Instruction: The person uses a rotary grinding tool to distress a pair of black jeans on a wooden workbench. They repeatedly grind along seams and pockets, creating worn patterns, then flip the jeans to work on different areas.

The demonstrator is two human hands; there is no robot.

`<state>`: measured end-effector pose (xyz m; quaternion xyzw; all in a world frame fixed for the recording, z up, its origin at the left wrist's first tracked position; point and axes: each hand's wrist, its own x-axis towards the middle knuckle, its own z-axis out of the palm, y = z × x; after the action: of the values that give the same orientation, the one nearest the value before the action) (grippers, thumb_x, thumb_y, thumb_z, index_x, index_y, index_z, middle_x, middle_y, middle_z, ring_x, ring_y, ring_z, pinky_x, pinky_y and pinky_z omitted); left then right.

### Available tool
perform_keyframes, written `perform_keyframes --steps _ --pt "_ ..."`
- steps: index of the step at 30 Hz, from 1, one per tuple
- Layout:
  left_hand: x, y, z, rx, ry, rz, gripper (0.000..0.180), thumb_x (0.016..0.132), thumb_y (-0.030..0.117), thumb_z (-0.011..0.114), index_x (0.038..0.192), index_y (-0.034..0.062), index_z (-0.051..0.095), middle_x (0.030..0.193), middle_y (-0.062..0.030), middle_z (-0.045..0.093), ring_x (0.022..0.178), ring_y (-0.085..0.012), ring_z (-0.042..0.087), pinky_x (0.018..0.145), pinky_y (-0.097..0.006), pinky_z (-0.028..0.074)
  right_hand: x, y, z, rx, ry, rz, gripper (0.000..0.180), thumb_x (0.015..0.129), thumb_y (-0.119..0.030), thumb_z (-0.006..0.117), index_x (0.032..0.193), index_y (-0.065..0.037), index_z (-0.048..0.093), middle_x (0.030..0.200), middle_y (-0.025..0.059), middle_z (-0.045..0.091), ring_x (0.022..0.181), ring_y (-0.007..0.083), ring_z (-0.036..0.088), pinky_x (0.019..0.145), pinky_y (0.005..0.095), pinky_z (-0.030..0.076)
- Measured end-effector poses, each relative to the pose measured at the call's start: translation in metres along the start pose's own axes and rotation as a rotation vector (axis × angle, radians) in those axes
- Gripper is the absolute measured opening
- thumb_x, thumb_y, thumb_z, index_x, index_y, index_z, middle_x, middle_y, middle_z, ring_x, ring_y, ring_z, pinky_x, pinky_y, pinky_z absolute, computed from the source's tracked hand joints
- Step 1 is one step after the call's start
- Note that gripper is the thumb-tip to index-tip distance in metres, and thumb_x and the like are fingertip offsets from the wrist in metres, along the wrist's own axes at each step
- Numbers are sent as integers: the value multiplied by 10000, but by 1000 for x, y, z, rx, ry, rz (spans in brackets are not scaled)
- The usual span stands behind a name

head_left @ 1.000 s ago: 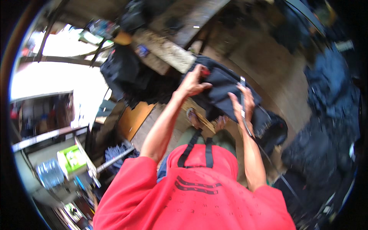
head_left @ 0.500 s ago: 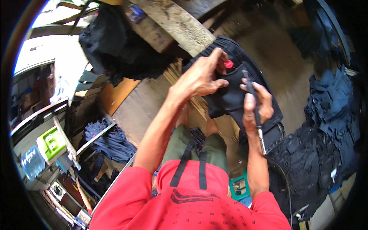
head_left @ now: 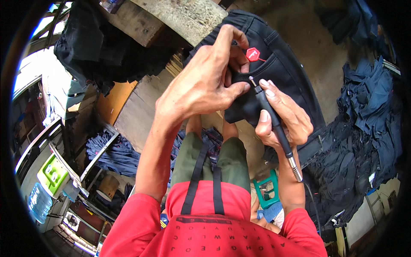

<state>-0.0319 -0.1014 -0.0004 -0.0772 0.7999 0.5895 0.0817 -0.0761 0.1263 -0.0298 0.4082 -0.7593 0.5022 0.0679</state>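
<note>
A pair of black trousers [head_left: 291,73] lies draped over the end of a wooden board in front of me. My left hand [head_left: 203,81] grips the cloth at the curved pocket edge, its thumb outside and its other fingers partly hidden behind the fabric. Beside those fingers a red hexagonal tag [head_left: 253,54] hangs on a short red string. My right hand [head_left: 297,115] is closed round a slim black rotary tool handpiece [head_left: 279,133] with a springy metal neck and a trailing cable. Its small tip sits at the pocket edge, close to my left thumb; whether it touches is unclear.
The rough wooden board [head_left: 182,19] runs up to the top left. Black cloth [head_left: 92,47] hangs beyond it. Dark garments are heaped [head_left: 355,145] at right. A green stool [head_left: 257,188] and part of another person [head_left: 263,223] show below. A blue water jug [head_left: 40,203] stands far left.
The handpiece tip has swung left and down to the pocket edge, beside my left thumb. My left hand and the trousers appear larger and nearer. The red tag has turned to face me.
</note>
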Motion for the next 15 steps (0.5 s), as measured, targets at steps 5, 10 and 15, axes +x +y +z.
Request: perform_keyframes --steps 5,10,15 --pt "-3 -12 3 34 45 132 661 786 -6 850 1307 66 451 941 -74 729 777 -156 699 648 -279 538 -3 4 2 3 -36 -28 354 795 -6 736 1136 82 776 1055 284 805 1013 418 822 905 457 675" --pt "-5 -15 9 -6 73 47 654 773 -39 830 1304 65 464 950 -85 725 803 -150 700 651 -271 543 1 4 5 -2 -54 -31 347 795 -16 747 1127 79 782 1049 280 806 1006 410 825 891 446 679" --pt "7 -1 -7 -210 -96 16 702 824 32 851 1396 63 445 1054 -107 722 891 -149 687 719 -278 524 2 5 4 -3 -62 -33 345 785 -9 751 1116 82 782 1039 285 805 994 409 827 886 443 680"
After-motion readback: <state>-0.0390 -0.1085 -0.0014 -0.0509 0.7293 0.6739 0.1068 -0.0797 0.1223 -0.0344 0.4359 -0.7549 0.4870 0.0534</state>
